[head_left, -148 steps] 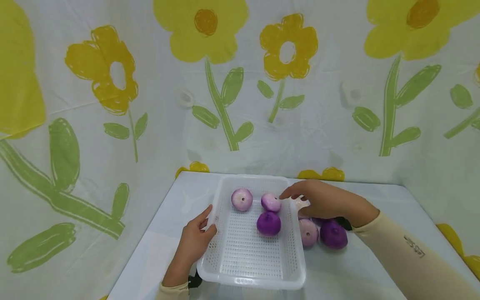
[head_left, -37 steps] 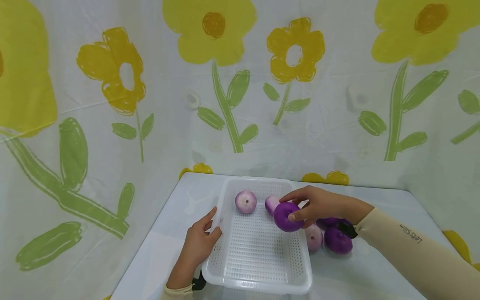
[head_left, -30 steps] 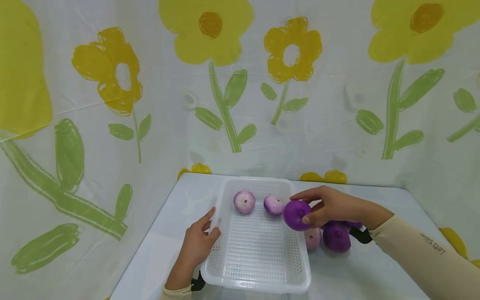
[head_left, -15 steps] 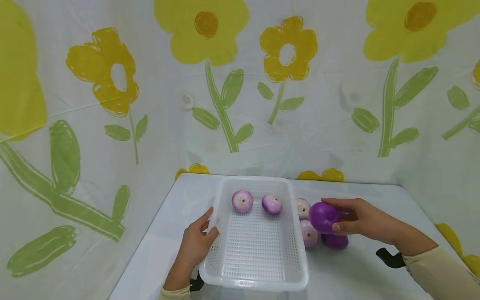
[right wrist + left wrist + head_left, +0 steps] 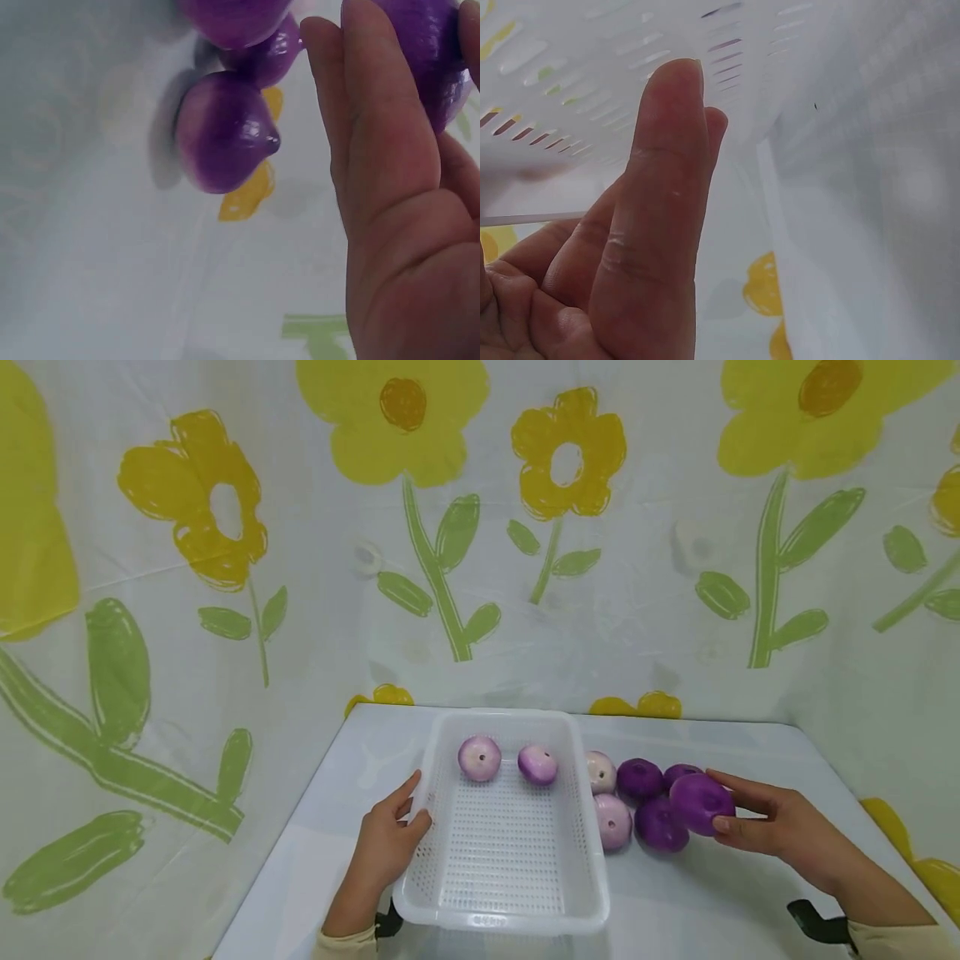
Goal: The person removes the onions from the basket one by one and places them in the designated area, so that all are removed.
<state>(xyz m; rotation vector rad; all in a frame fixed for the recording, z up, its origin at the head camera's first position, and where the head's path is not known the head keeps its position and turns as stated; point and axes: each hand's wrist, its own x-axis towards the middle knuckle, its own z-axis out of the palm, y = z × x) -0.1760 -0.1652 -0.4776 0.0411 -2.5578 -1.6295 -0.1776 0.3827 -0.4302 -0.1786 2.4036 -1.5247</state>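
Note:
My right hand (image 5: 783, 827) holds a purple onion (image 5: 702, 804) between fingers and thumb, just above the right end of a group of onions on the table. In the right wrist view, the fingers (image 5: 382, 112) lie along this onion's side. My left hand (image 5: 386, 839) touches the left side of a white perforated plastic basket (image 5: 501, 922); its fingers (image 5: 664, 180) are straight beside the basket wall in the left wrist view. Two pale purple-white onions, a left one (image 5: 480, 758) and a right one (image 5: 537, 765), sit toward the far end inside the basket.
Against the basket's right side stand two pale onions, the front one (image 5: 613, 822) nearer me. Several dark purple onions, one at the front (image 5: 662, 825), cluster right of them on the white table (image 5: 720, 902). A flower-printed cloth (image 5: 637, 635) hangs around the table's far side.
A purple onion that lay in the basket has been lifted out by my right hand and carried rightward to the group outside. My left hand has stayed at the basket's left side.

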